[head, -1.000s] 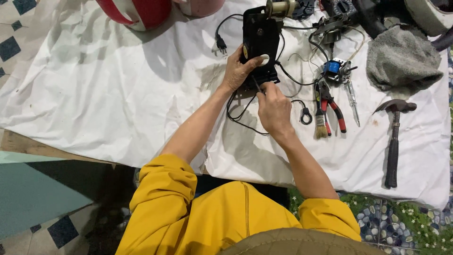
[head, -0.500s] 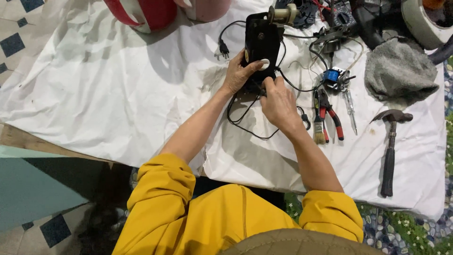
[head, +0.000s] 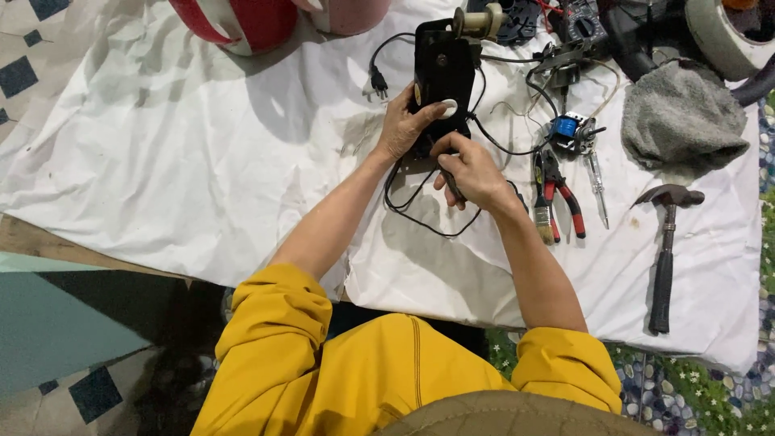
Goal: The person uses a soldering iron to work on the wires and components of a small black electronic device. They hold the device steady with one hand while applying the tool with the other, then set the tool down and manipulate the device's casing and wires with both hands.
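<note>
A black electrical device (head: 442, 74) with a white round knob lies on the white sheet (head: 202, 161), its black cord (head: 420, 206) looping below and its plug (head: 376, 82) to the left. My left hand (head: 404, 123) grips the device's lower left side, thumb by the knob. My right hand (head: 472, 171) is closed around a thin dark tool, its tip at the device's lower end. Both arms wear yellow sleeves.
Red-handled pliers (head: 565, 194), a small brush (head: 542, 211), a screwdriver (head: 597, 190) and a hammer (head: 666, 250) lie to the right. A grey cloth (head: 682, 117), a blue coil part (head: 569, 129) and a meter (head: 583, 24) sit behind. Red and pink rounded objects (head: 242, 20) stand at the top left.
My right hand has moved up to the device's lower end and closer to my left hand. The view has shifted slightly down and right.
</note>
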